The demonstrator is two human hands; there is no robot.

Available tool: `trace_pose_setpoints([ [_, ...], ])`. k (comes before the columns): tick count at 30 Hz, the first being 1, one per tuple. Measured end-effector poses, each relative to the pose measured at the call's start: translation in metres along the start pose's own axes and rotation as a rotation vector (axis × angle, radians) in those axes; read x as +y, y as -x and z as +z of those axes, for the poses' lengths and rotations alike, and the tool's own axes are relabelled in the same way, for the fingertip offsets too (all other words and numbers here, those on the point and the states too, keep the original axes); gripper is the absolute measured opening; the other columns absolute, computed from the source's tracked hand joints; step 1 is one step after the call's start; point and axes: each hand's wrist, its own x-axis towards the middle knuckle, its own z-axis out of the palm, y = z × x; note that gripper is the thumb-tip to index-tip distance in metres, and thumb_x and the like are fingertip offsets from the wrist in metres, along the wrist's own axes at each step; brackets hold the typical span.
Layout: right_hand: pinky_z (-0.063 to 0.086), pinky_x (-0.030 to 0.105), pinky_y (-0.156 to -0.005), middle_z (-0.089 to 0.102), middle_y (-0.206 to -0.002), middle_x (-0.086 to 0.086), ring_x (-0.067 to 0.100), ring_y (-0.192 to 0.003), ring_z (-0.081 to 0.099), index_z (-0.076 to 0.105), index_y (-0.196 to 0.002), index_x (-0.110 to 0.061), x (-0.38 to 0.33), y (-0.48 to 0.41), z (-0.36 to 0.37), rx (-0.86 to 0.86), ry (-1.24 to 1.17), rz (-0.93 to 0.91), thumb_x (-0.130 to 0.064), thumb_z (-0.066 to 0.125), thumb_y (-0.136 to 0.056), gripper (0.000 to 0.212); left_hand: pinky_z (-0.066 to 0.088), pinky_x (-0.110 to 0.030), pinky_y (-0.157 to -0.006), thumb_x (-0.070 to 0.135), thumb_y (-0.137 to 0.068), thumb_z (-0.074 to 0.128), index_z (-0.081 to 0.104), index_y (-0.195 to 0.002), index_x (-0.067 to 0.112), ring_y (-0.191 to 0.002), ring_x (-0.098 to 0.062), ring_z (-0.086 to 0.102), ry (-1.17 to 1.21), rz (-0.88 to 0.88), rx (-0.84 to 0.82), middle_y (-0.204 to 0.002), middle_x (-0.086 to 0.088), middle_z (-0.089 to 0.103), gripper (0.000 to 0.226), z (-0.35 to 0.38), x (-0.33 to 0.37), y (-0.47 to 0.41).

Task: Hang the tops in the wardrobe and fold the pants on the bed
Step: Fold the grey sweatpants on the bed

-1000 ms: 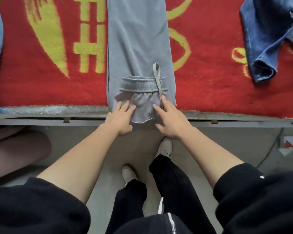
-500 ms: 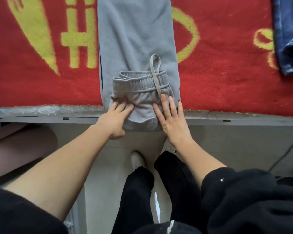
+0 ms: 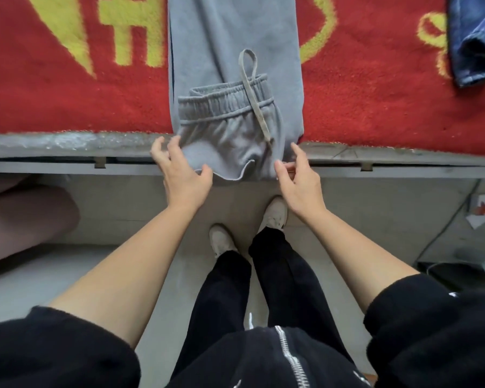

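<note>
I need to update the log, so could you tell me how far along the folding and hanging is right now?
Done: the grey sweatpants lie flat on the red blanket, waistband folded up over the legs. In hand: the left hand and right hand sit at the near fold by the bed edge, fingers spread, neither clearly gripping. Left: the remaining folds, plus the denim garment lying loose at right. No wardrobe is in view.

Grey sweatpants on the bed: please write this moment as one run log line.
grey sweatpants: flat on red blanket, waistband folded up | left hand: open at near edge | right hand: open at near edge
</note>
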Motion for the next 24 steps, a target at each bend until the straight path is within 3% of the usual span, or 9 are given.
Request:
trace_pose_setpoints([
  [3, 0.041, 0.023, -0.088, 0.064, -0.091, -0.007, 0.012, -0.092, 0.060, 0.056, -0.134, -0.017, -0.001, 0.000, 0.007, -0.067, 0.011, 0.165, -0.038, 0.066, -0.091, 0.048, 0.030, -0.024, -0.103, 0.026, -0.078, 0.077, 0.032, -0.144, 0.004, -0.129, -0.023, 0.035, 0.013, -0.152, -0.032, -0.148, -0.014, 0.020, 0.083, -0.008, -0.013, -0.006],
  [5, 0.041, 0.030, -0.076, 0.062, -0.082, -0.001, 0.023, -0.091, 0.061, 0.067, -0.100, -0.016, 0.003, -0.003, 0.009, -0.054, 0.189, 0.137, -0.035, 0.061, -0.093, 0.021, 0.039, -0.032, -0.104, 0.040, -0.077, 0.076, 0.049, -0.134, 0.005, -0.124, -0.024, 0.046, 0.031, -0.254, -0.196, -0.136, -0.012, 0.045, 0.072, -0.011, -0.028, -0.012],
  [7, 0.032, 0.032, -0.070, 0.056, -0.077, 0.006, 0.027, -0.084, 0.054, 0.060, -0.073, -0.011, 0.003, -0.008, 0.008, -0.008, 0.231, 0.119, -0.037, 0.048, -0.100, 0.039, 0.047, -0.032, -0.089, 0.042, -0.079, 0.074, 0.060, -0.117, 0.012, -0.109, -0.020, 0.059, 0.127, -0.345, -0.400, -0.119, -0.005, 0.063, 0.050, -0.014, -0.037, -0.011],
  [10, 0.027, 0.031, -0.070, 0.037, -0.061, 0.006, 0.020, -0.077, 0.036, 0.033, -0.050, -0.016, 0.004, -0.006, 0.006, 0.076, 0.124, 0.084, -0.033, 0.041, -0.104, 0.057, 0.050, -0.033, -0.092, 0.031, -0.074, 0.079, 0.057, -0.114, 0.022, -0.106, -0.014, 0.063, 0.272, -0.342, -0.503, -0.118, 0.001, 0.066, 0.047, -0.018, -0.049, -0.005],
  [13, 0.052, 0.043, -0.077, 0.062, -0.070, 0.012, 0.032, -0.076, 0.059, 0.056, -0.064, -0.003, 0.010, 0.001, 0.009, 0.061, -0.107, 0.222, -0.056, 0.040, -0.094, 0.063, 0.047, -0.025, -0.079, 0.023, -0.081, 0.077, 0.059, -0.119, 0.021, -0.100, -0.008, 0.062, 0.492, -0.403, -0.535, -0.113, 0.004, 0.069, 0.042, -0.027, -0.048, 0.003],
  [16, 0.054, 0.055, -0.088, 0.073, -0.088, 0.007, 0.029, -0.092, 0.068, 0.068, -0.084, -0.014, 0.018, 0.006, 0.011, 0.069, -0.234, 0.326, -0.071, 0.038, -0.082, 0.064, 0.045, -0.035, -0.088, 0.019, -0.085, 0.073, 0.057, -0.128, 0.016, -0.104, -0.012, 0.063, 0.777, -0.559, -0.602, -0.114, 0.003, 0.070, 0.046, -0.038, -0.043, 0.010],
  [20, 0.053, 0.052, -0.090, 0.066, -0.094, 0.013, 0.030, -0.097, 0.064, 0.058, -0.083, -0.005, -0.013, 0.027, 0.001, 0.227, -0.193, 0.289, -0.078, 0.045, -0.078, 0.074, 0.057, -0.042, -0.085, 0.008, -0.083, 0.072, 0.060, -0.123, 0.009, -0.102, -0.025, 0.069, 0.998, -0.694, -0.462, -0.111, -0.008, 0.072, 0.042, -0.053, -0.020, 0.016],
  [22, 0.045, 0.038, -0.104, 0.055, -0.121, 0.008, 0.025, -0.119, 0.053, 0.052, -0.114, -0.013, -0.034, 0.044, -0.006, 0.209, -0.115, 0.116, -0.067, 0.067, -0.078, 0.067, 0.060, -0.039, -0.073, 0.008, -0.081, 0.074, 0.060, -0.118, 0.007, -0.096, -0.027, 0.069, 1.025, -0.744, -0.416, -0.105, -0.010, 0.071, 0.040, -0.060, 0.000, 0.014],
  [24, 0.037, 0.027, -0.106, 0.032, -0.144, 0.009, 0.022, -0.133, 0.039, 0.016, -0.152, -0.024, -0.046, 0.057, -0.012, 0.128, 0.098, -0.147, -0.047, 0.086, -0.069, 0.111, 0.058, -0.031, -0.060, 0.010, -0.081, 0.074, 0.059, -0.116, 0.009, -0.083, -0.023, 0.067, 1.040, -0.795, -0.413, -0.099, -0.009, 0.068, 0.038, -0.068, 0.018, 0.008],
])
